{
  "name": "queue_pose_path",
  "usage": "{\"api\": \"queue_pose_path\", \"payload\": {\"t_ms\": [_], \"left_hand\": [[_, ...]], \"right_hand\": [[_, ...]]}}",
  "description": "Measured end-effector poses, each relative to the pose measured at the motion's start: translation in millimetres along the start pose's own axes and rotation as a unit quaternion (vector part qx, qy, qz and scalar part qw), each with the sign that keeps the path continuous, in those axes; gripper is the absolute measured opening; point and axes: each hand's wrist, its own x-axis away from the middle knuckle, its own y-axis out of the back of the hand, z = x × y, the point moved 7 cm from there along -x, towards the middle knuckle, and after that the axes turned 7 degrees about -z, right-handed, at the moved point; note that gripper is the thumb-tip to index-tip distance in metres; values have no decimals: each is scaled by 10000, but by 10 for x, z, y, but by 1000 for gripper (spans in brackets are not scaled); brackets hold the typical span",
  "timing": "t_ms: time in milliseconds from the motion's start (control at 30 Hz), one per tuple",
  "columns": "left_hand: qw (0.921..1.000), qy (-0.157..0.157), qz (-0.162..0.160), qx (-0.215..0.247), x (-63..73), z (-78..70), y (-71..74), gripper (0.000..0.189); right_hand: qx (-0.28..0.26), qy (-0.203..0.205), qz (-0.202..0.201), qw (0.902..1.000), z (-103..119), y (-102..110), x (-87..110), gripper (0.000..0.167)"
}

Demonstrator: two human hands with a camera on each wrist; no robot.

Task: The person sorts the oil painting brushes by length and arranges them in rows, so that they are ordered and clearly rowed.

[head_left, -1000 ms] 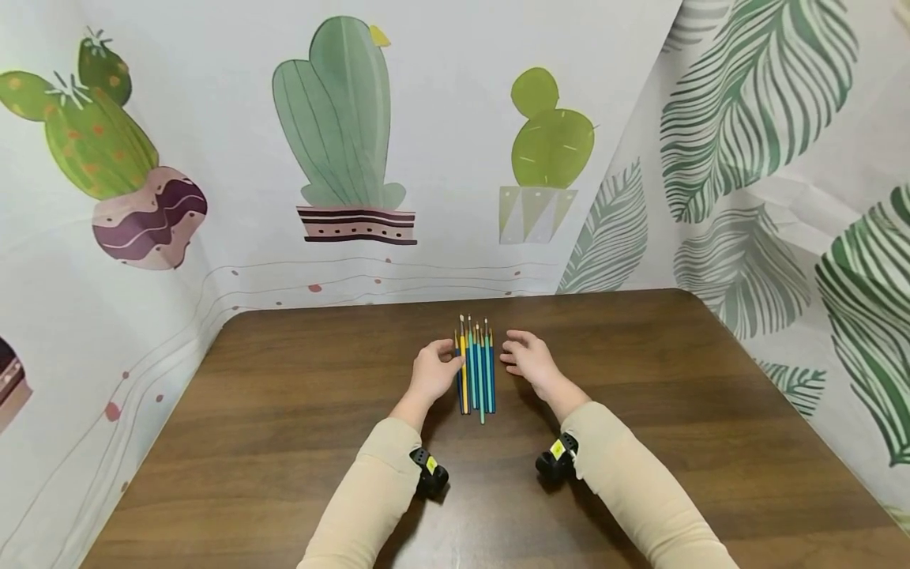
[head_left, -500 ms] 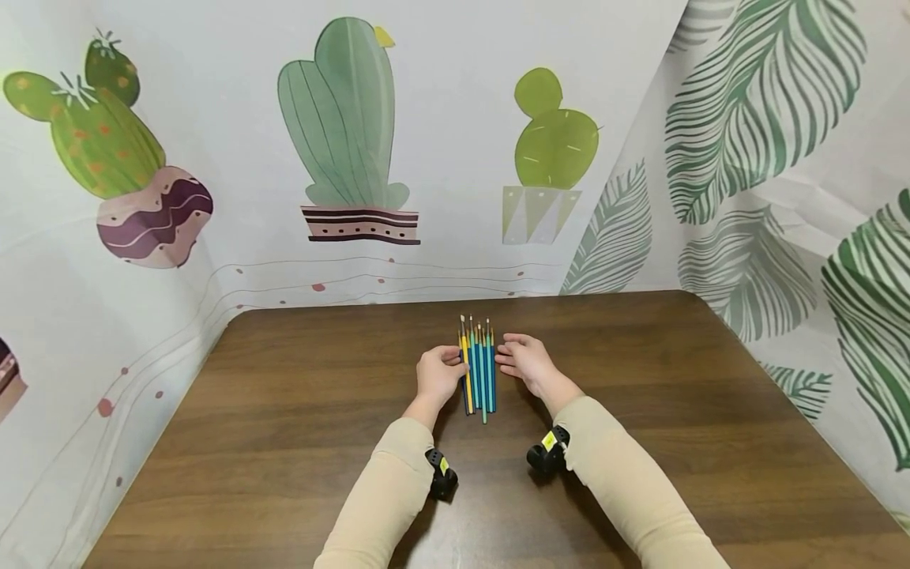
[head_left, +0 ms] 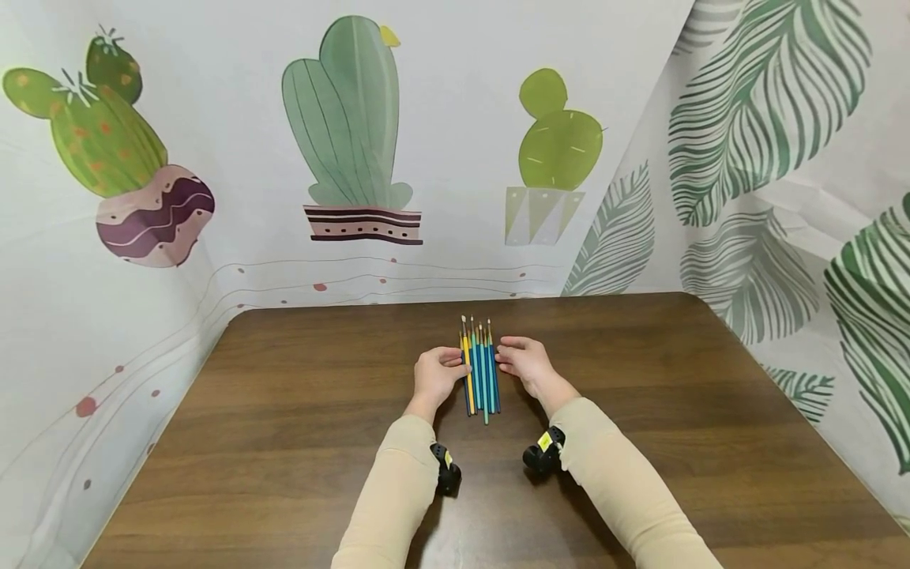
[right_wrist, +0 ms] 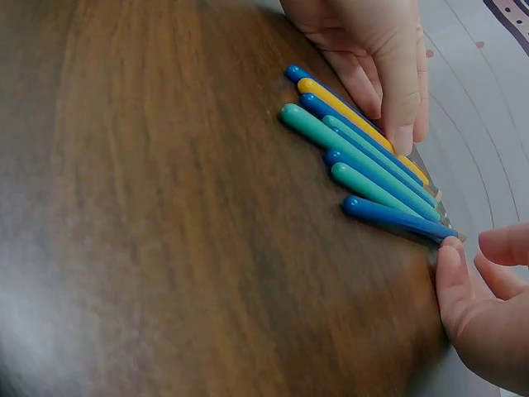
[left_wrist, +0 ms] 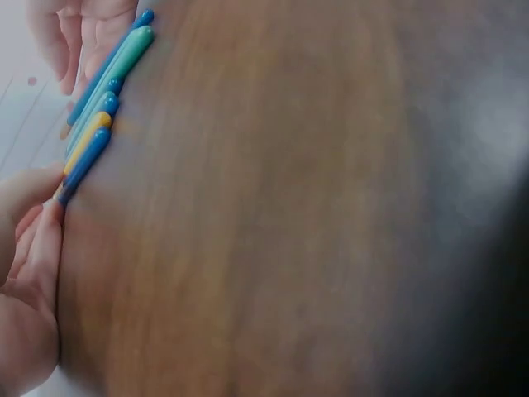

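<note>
Several slim paintbrushes lie side by side on the brown table, bristle ends pointing away: a yellow paintbrush (head_left: 471,397) near the left, the others blue or teal. My left hand (head_left: 435,378) is at the row's left edge, and its thumb tip touches the yellow handle in the right wrist view. Across from it, my right hand (head_left: 528,367) has its fingertips right at the outermost blue paintbrush (right_wrist: 388,213). A longer-reaching teal paintbrush (right_wrist: 318,131) sticks out nearer to me than the rest. Both hands have relaxed, slightly bent fingers.
The wooden table (head_left: 298,442) ends at a wall covering (head_left: 455,158) printed with cacti and leaves. Small black cameras (head_left: 446,472) are strapped at both wrists, over beige sleeves.
My left hand has come slightly nearer to me and stays against the row. My right hand has moved left to its right edge. The rightmost brush has tilted, its handle end shifting right.
</note>
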Motion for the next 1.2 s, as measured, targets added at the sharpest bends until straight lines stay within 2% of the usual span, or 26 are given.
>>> {"api": "queue_pose_path", "payload": {"t_ms": [133,333,600,733,1000,1200], "left_hand": [[10000,-18,11,34,-16,3,10,30],[10000,-87,10,33,-42,8,19,31],[9999,12,50,96,-21,23,16,32],[9999,10,52,137,-10,23,20,31],[9998,14,72,180,-10,33,13,31],[9998,-66,64,189,-9,37,9,30]], "right_hand": [[167,170,-127,9996,19,-9,8,40],[694,520,-449,9952,47,-30,41,42],[1045,627,-774,9895,28,-21,54,39],[948,577,-795,9906,3,-10,33,36],[346,390,-637,9966,-23,14,13,38],[224,286,-579,9977,-28,10,10,37]]}}
